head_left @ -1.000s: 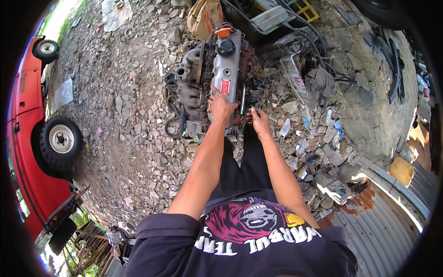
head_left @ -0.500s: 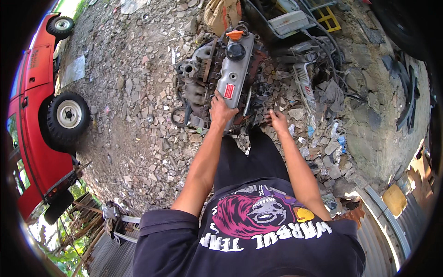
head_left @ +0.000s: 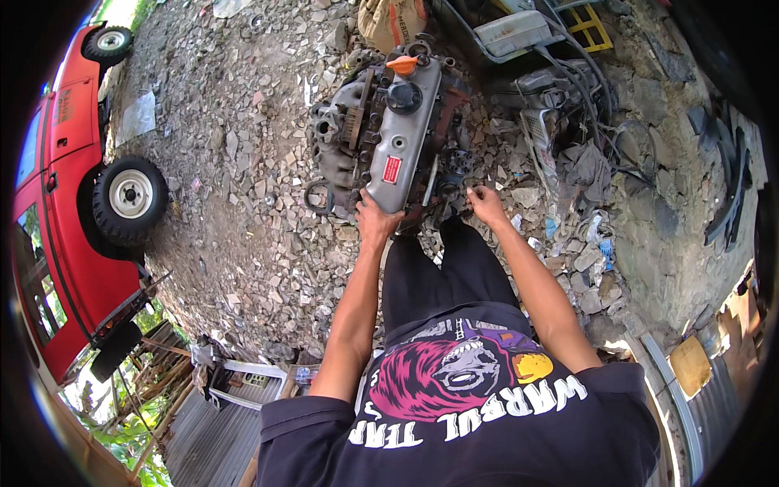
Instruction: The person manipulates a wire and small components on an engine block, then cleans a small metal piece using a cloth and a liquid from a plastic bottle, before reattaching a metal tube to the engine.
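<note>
Both hands have stayed at the engine (head_left: 388, 138): left hand (head_left: 375, 221) grips its near end, right hand (head_left: 485, 203) fingers pinch closed beside it.

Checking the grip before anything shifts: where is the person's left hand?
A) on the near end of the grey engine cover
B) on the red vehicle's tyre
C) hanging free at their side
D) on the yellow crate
A: the left hand rests on the near end of the grey engine cover, while the right hand is beside the engine.

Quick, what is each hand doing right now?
Left hand: resting on the near end of the grey engine, grip unclear.
Right hand: beside the engine, fingers curled, contents unclear.
</note>
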{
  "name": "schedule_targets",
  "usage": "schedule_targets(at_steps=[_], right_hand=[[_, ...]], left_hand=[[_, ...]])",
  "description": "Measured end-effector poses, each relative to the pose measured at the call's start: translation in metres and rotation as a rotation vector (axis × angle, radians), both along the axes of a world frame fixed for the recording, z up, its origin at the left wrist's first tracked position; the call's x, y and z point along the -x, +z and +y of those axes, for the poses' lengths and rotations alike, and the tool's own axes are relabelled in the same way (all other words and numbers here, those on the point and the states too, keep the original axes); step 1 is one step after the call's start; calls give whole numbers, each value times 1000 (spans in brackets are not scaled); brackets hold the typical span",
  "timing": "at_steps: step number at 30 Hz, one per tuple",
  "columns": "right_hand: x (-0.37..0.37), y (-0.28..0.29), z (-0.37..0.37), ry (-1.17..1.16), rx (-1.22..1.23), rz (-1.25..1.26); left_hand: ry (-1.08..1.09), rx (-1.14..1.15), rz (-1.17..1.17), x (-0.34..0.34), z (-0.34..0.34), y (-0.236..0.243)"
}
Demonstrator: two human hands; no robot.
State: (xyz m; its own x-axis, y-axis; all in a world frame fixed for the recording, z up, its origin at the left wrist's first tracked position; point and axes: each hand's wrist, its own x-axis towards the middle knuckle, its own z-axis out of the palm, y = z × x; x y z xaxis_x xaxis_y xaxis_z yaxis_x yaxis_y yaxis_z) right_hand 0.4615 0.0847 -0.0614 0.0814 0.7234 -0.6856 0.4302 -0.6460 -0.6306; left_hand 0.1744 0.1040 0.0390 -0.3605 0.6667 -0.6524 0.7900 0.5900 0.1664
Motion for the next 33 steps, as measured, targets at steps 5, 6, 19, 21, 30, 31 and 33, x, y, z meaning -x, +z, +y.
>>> schedule_targets(at_steps=[5, 6, 19, 21, 30, 31, 33], right_hand=[[4, 4, -9, 184, -61, -160], [5, 14, -1, 198, 24, -114], [6, 6, -28, -22, 2, -70], [4, 12, -39, -47, 16, -125], [125, -26, -112, -351, -19, -110], [153, -36, -122, -377, -13, -133], [199, -26, -118, -483, 148, 6]], left_hand=[[-113, 35, -46, 16, 5, -8], [-121, 26, -34, 16, 8, -9], [2, -214, -16, 13, -12, -15], [17, -293, 14, 4, -15, -18], [-53, -284, -56, 2, -13, -30], [-73, -276, -55, 4, -13, -32], [-102, -193, -67, 13, -13, -35]])
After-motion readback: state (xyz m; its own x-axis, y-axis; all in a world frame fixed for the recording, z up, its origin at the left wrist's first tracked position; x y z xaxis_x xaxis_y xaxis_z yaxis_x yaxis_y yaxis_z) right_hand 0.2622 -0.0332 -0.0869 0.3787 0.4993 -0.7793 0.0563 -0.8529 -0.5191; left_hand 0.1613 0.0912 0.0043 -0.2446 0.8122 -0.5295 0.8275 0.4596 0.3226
